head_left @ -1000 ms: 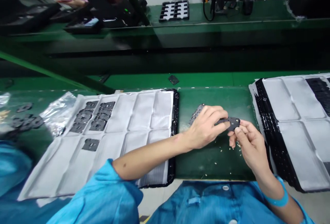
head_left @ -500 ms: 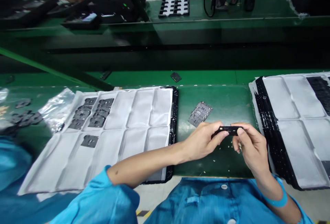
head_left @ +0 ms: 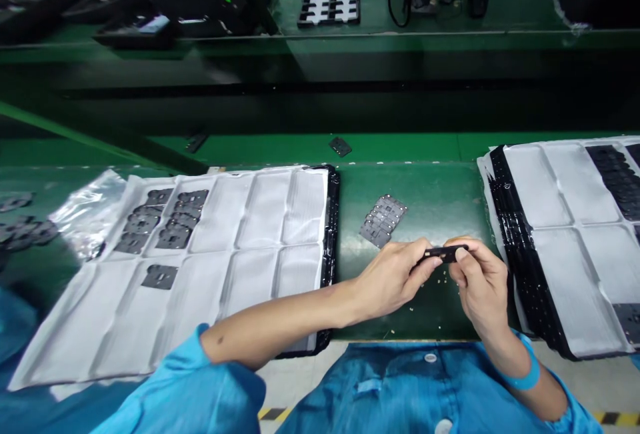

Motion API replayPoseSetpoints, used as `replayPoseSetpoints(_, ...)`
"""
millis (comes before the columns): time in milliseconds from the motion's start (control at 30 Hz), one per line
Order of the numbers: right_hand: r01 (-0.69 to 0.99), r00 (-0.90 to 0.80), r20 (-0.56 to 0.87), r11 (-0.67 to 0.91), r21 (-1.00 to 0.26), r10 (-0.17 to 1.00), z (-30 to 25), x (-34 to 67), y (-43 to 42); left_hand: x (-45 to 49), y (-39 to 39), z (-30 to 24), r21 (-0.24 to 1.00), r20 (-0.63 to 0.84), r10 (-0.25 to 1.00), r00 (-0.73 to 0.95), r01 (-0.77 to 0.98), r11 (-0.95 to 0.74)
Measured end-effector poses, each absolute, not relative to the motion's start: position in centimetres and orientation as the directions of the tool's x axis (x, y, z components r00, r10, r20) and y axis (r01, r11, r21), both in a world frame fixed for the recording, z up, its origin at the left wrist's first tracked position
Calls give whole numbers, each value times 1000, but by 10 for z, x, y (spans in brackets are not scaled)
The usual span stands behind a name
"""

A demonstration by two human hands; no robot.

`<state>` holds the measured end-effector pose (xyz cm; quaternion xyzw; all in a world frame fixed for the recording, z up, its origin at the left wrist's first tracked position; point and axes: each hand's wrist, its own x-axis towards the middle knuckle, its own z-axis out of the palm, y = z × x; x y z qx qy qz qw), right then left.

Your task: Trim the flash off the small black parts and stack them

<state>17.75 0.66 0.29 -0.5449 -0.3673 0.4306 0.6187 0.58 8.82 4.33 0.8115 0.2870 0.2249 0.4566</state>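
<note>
Between my two hands is a small flat black plastic part [head_left: 447,253], seen nearly edge-on with pale spots along its edge. My left hand [head_left: 395,272] pinches its left end between thumb and fingers. At the other end my right hand [head_left: 479,279] grips it, thumb on the near side. Behind my left hand, a cluster of similar dark flat parts [head_left: 383,219] lies overlapping on the green bench [head_left: 425,187]. Tiny pale bits [head_left: 411,309] are scattered on the bench below my hands.
At left, a white-lined compartment tray [head_left: 260,204] holds several dark parts. Another such tray [head_left: 560,221] stands at right. A clear plastic bag [head_left: 93,211] lies beyond the left tray. One part [head_left: 341,147] sits farther back, below a raised shelf [head_left: 450,34].
Both hands still hold the black part, now tilted slightly up at its right end. The right hand's fingers have shifted a little. The whole view has moved slightly.
</note>
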Motion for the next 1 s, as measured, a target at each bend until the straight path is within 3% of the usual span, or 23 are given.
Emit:
replayPoseSetpoints(433, -55, 265, 36, 53, -997, 964, 2, 183, 4, 5, 93, 41, 897, 34, 682, 730, 278, -343)
replayPoseSetpoints(567, 54, 139, 27, 19, -998, 990, 12, 199, 0, 4, 95, 41, 907, 13, 686, 728, 281, -315)
replayPoseSetpoints(767, 330, 130, 57, 11, -944, 990, 27, 203, 0, 4, 96, 47, 946, -36, 624, 781, 229, -231)
replayPoseSetpoints(1000, 413, 77, 179, 132, -901, 981, 27, 189, 1, 4, 93, 40, 980, -21, 673, 739, 148, -132)
